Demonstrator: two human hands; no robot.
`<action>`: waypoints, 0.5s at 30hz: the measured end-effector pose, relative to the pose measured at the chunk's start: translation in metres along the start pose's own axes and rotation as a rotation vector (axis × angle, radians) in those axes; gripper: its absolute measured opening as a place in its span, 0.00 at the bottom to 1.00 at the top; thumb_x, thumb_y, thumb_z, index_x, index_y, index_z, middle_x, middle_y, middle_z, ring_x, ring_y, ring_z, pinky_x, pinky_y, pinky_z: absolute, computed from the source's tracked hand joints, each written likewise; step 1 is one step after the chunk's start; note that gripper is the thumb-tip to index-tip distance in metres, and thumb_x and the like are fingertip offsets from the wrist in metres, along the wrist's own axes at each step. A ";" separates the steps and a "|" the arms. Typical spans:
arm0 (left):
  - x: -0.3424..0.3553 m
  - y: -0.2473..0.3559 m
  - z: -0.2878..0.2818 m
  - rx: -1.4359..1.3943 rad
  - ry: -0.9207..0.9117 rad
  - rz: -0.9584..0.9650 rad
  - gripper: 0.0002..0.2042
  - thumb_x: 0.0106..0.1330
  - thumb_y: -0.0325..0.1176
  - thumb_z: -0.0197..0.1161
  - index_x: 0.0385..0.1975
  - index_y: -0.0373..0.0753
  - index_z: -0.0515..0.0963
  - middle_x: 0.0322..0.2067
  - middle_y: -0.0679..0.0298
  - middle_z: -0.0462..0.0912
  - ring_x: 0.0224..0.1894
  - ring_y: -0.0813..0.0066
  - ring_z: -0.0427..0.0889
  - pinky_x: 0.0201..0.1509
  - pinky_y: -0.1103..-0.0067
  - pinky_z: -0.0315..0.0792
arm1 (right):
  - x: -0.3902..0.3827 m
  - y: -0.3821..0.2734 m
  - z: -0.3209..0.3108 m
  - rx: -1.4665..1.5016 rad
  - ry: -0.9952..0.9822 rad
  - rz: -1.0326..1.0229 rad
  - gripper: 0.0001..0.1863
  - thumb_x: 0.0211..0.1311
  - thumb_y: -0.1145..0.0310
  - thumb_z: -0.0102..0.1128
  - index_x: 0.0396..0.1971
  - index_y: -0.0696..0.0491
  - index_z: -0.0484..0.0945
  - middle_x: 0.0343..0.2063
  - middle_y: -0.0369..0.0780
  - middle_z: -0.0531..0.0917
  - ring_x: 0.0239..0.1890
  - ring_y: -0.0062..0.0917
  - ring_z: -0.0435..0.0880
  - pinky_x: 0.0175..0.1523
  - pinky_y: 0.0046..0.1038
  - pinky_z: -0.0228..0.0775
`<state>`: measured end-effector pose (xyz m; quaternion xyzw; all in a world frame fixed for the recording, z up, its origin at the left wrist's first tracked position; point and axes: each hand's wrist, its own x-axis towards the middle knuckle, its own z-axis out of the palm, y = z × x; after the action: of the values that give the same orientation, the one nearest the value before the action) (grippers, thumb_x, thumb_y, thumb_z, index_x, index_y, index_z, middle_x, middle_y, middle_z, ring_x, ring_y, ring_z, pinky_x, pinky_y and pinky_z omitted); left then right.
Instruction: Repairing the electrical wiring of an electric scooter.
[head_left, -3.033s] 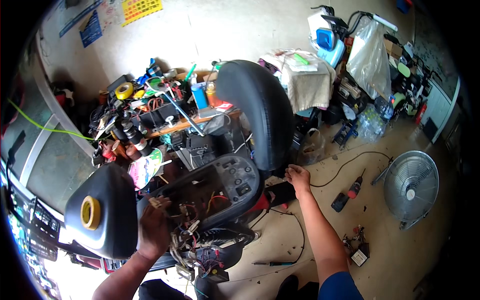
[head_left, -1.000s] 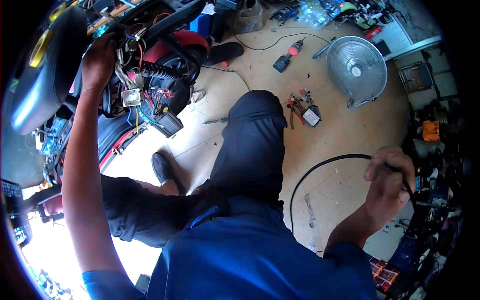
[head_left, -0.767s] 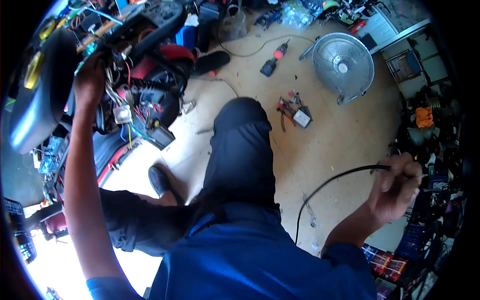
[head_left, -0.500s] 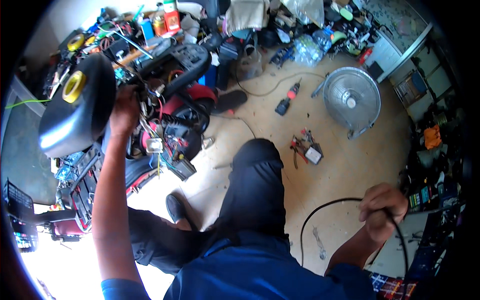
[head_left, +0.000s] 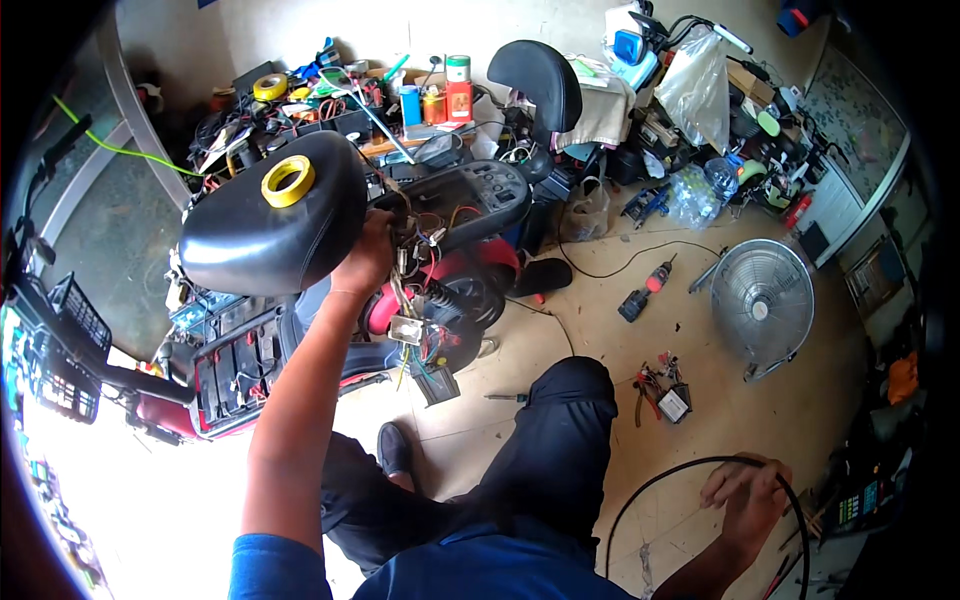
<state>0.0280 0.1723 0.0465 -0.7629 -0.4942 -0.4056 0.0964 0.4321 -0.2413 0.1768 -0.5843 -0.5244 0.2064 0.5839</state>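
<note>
The right grip (head_left: 745,497), its fingers loosely curled, held a thin, black, flexible cable (head_left: 700,462) that arched to both sides. Exposed multicoloured wiring (head_left: 399,283) lay well apart, nearer the left grip (head_left: 368,258), whose closure, beside the smooth black padded seat (head_left: 265,240), could not be told.

Seat (head_left: 265,240): smooth, black, leather-like covering with a glossy sheen. On the seat: tape roll (head_left: 289,201), shiny yellow plastic. Right of the seat: padded backrest (head_left: 535,80), duller black and smooth; draped cloth (head_left: 607,112), pale, matt and creased; bag (head_left: 697,105), thin translucent plastic, wrinkled; fan (head_left: 763,310), bright metal with a wire guard. Nearer the viewer than the seat: trousers (head_left: 553,445), dark matt cloth; cable (head_left: 665,474), smooth and black, rubber or plastic indistinguishable; floor (head_left: 530,350), pale, smooth tile.
</note>
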 end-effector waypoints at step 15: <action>-0.001 0.004 -0.004 0.023 -0.010 -0.034 0.10 0.67 0.29 0.58 0.43 0.37 0.83 0.43 0.52 0.86 0.48 0.50 0.83 0.58 0.66 0.73 | 0.011 -0.010 0.018 1.104 0.297 -0.382 0.28 0.79 0.54 0.48 0.66 0.58 0.63 0.53 0.43 0.81 0.37 0.30 0.77 0.38 0.28 0.71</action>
<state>0.0292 0.1675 0.0491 -0.7554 -0.5121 -0.3974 0.0958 0.4172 -0.2258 0.1852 -0.1129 -0.3484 0.2558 0.8947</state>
